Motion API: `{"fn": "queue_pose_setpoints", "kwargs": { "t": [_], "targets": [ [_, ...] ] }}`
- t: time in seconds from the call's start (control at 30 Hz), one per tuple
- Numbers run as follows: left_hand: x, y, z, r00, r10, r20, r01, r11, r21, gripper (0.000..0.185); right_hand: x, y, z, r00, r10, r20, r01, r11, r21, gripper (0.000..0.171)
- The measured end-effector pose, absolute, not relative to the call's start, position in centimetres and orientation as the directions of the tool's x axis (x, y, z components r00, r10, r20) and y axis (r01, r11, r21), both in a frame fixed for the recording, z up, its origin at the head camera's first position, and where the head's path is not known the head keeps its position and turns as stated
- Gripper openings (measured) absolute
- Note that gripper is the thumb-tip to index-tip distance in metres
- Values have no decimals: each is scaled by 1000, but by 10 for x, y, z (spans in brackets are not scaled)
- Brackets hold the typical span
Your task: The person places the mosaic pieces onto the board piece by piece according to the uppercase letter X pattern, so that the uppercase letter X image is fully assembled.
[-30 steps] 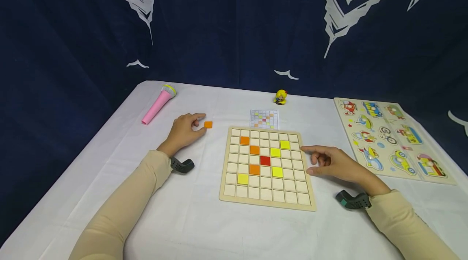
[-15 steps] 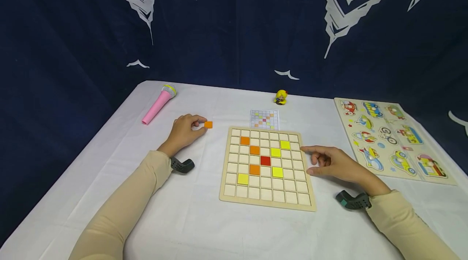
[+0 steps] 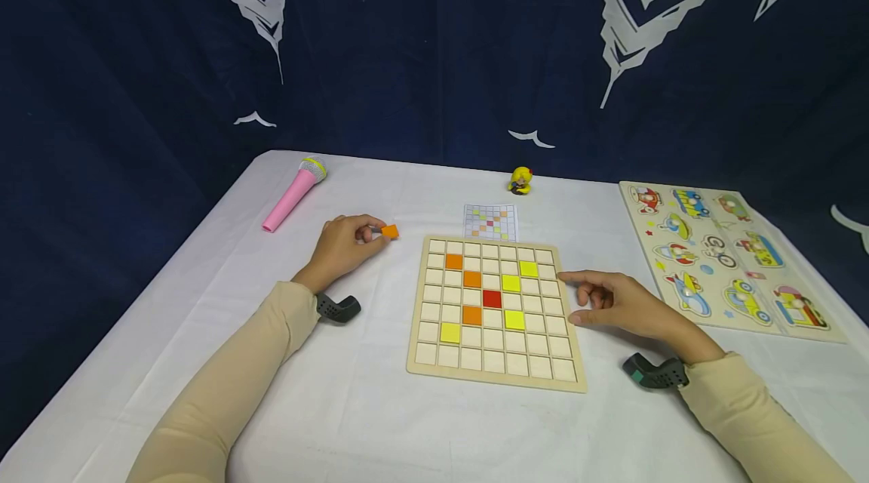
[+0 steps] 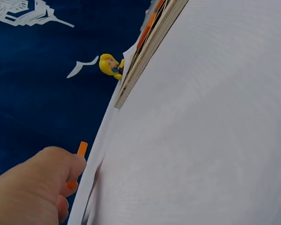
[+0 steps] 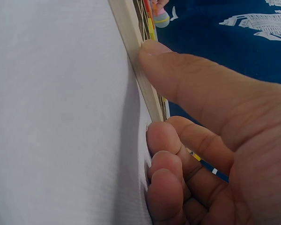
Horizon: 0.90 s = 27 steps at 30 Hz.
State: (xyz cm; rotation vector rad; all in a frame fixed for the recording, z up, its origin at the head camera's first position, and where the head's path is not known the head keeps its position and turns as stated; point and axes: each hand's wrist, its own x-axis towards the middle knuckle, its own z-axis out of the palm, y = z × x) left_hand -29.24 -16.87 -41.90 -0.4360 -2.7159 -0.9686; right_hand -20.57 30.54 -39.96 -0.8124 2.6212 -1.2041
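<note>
My left hand (image 3: 342, 247) pinches a small square orange tile (image 3: 390, 232) between thumb and fingers, left of the pattern card. In the left wrist view the tile (image 4: 83, 149) pokes out edge-on past the thumb. A wooden grid board (image 3: 495, 383) lies mid-table, with a red tile (image 3: 492, 299), three orange tiles and several yellow tiles among its pale squares. At its right edge rests my right hand (image 3: 621, 306), thumb and index fingertips against the rim. The right wrist view shows the thumb (image 5: 154, 51) on the board's edge, the other fingers bent below it.
Behind the board lies a printed pattern card (image 3: 490, 223). A yellow-haired figurine (image 3: 520, 181) stands near the table's back edge. To the far left is a pink toy microphone (image 3: 295, 195); a vehicle picture puzzle (image 3: 723, 256) lies at the right. A dark blue curtain hangs behind.
The left index finger has closed down onto the orange tile, which is now tilted and slightly further right in the fingers. The right hand and the board have stayed put.
</note>
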Motion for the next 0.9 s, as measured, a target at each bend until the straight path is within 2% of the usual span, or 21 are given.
{"fn": "queue_pose_setpoints", "kwargs": {
  "t": [0.4,0.67,0.9],
  "targets": [
    [-281,-146,-406,-852,253,458,503,638,582,27,-205,307,-400,-845,-527,90,-410,531,-742,60],
    [-267,-128,-389,-842,307,445,535,590,605,28,-206,305,-400,-853,-517,75,-394,543,-742,61],
    [-252,-112,-378,-814,370,447,579,578,576,27,-207,305,-400,-847,-525,83,-403,532,-745,62]
  ]
}}
